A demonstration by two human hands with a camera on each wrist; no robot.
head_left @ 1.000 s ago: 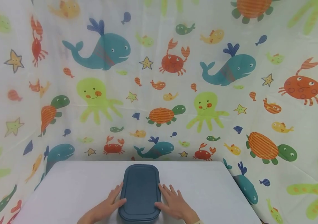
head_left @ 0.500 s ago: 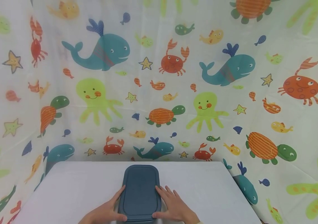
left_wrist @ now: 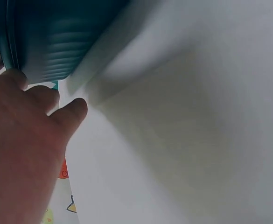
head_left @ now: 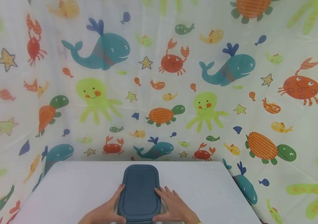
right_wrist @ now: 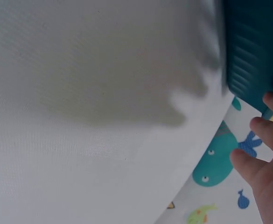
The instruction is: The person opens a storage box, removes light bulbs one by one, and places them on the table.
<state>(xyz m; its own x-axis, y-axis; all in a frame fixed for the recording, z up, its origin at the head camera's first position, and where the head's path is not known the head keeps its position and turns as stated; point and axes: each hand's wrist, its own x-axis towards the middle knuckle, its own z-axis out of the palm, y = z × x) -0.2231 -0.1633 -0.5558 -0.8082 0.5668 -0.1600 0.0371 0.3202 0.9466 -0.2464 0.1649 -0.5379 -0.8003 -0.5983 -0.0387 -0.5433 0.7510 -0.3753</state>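
A dark blue oblong container with a rounded lid (head_left: 140, 190) stands lengthwise at the middle of the white table. In both wrist views its ribbed side wall (left_wrist: 64, 56) shows, darker teal. My left hand (head_left: 104, 211) holds the lid from the left, fingertips on the long rim and thumb at the near corner. From the right, my right hand (head_left: 177, 209) holds it the same way, index fingertip on the rim and thumb at the near right corner. The other fingers spread outward beside the box in the wrist views. What lies inside the container is hidden.
The white tabletop (head_left: 200, 186) extends to both sides of the container. Behind and around it hangs a white curtain (head_left: 226, 102) printed with whales, crabs, turtles and octopuses. Its printed cloth also shows past the table edge in the right wrist view.
Both hands have closed in on the lid. My fingertips have come onto its long rims, and my thumbs have slid toward me to the near corners. The container has stayed in place.
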